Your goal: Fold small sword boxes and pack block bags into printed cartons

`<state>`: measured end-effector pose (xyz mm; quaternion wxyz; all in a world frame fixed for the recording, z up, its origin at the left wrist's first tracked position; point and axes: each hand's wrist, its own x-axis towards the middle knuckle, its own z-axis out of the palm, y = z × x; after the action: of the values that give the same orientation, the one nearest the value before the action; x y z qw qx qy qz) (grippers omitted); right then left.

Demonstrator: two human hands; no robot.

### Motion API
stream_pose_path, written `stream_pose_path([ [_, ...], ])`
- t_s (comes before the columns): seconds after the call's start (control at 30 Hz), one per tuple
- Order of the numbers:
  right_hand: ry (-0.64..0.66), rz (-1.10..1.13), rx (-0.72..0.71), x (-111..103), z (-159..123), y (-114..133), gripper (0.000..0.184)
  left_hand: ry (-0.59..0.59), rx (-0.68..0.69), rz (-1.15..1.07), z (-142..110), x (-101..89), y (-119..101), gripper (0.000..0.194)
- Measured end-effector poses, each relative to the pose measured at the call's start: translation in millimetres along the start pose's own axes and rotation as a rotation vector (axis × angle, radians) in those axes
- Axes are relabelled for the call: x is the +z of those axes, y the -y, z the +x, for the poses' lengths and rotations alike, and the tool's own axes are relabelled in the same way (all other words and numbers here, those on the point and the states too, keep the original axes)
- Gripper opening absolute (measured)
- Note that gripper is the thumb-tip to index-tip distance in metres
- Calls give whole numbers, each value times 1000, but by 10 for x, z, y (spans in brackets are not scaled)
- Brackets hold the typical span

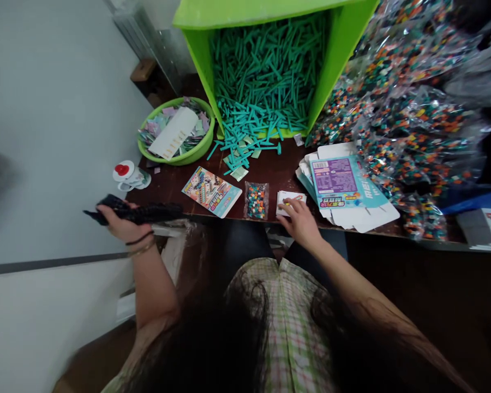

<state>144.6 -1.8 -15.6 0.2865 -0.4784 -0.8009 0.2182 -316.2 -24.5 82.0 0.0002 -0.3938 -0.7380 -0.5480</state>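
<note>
My left hand (118,221) is closed around a long black flat object (143,213), held out past the left end of the dark table (270,177). My right hand (300,221) rests at the table's front edge with its fingers pressed on a small white card stack (288,199). Between the hands lie a small clear bag of coloured beads (256,200) and a colourful printed leaflet (211,191). A pile of flattened printed boxes (346,188) lies just right of my right hand.
A green crate on its side (339,60) spills teal plastic sticks (265,76) onto the table. A green bowl (175,158) of paper slips and a tape dispenser (129,174) sit at left. Many bags of coloured beads (409,109) pile up at right.
</note>
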Motion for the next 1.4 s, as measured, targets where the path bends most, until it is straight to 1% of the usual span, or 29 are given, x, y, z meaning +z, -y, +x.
stream_pose_path([
  [0.03,-7,-115,5,-5,-25,-159,36,-104,-49,-14,152,73,47,72],
  [0.07,-3,-204,3,10,-64,-292,40,-130,-76,47,241,171,98,71],
  [0.1,8,-266,-6,39,-112,-397,42,-106,-104,138,269,287,154,69],
  [0.13,19,-305,-20,73,-161,-473,42,-20,-110,244,241,408,213,68],
  [0.17,25,-328,-38,102,-206,-524,40,46,-107,304,171,524,274,66],
  [0.23,23,-343,-67,130,-258,-564,40,135,-94,357,-23,706,390,61],
  [0.3,15,-340,-70,106,-251,-551,39,167,-82,373,-181,801,479,54],
  [0.37,6,-338,-33,48,-197,-518,33,191,-85,395,-243,828,527,46],
  [0.43,-4,-345,10,-10,-127,-481,27,210,-122,453,-250,821,529,44],
  [0.5,-17,-342,25,-49,-71,-445,25,241,-151,540,-290,795,494,51],
  [0.53,-28,-333,27,-61,-53,-428,24,277,-138,570,-347,774,466,57],
  [0.57,-41,-316,33,-70,-43,-412,23,338,-96,580,-435,747,435,62],
  [0.6,-54,-293,46,-78,-38,-398,23,426,-26,566,-553,716,401,66],
  [0.7,-84,-184,102,-108,-35,-366,26,736,257,473,-1018,622,293,77],
  [0.73,-96,-132,117,-125,-30,-358,28,806,332,458,-1178,607,254,79],
  [0.77,-113,-78,129,-145,-19,-351,30,841,383,454,-1322,607,214,81],
  [0.83,-172,21,157,-195,20,-337,34,824,411,460,-1535,663,138,81],
  [0.87,-212,58,183,-224,45,-328,36,787,403,458,-1595,716,104,76],
  [0.9,-255,84,218,-256,72,-318,38,740,390,449,-1625,778,75,67],
  [1.0,-359,137,333,-360,138,-289,39,600,360,366,-1570,957,-6,34],
  [1.03,-377,156,361,-394,151,-282,39,557,353,326,-1520,994,-37,29],
  [1.1,-391,200,397,-451,158,-274,40,467,337,237,-1399,1010,-114,31],
  [1.2,-372,295,404,-510,143,-241,42,317,289,110,-1211,898,-267,41],
  [1.27,-354,341,365,-550,135,-158,41,241,238,67,-1113,773,-383,46],
  [1.33,-342,355,281,-610,148,4,37,202,185,62,-1054,654,-498,50],
  [1.4,-336,357,128,-678,202,243,29,191,152,62,-1042,569,-605,54],
])
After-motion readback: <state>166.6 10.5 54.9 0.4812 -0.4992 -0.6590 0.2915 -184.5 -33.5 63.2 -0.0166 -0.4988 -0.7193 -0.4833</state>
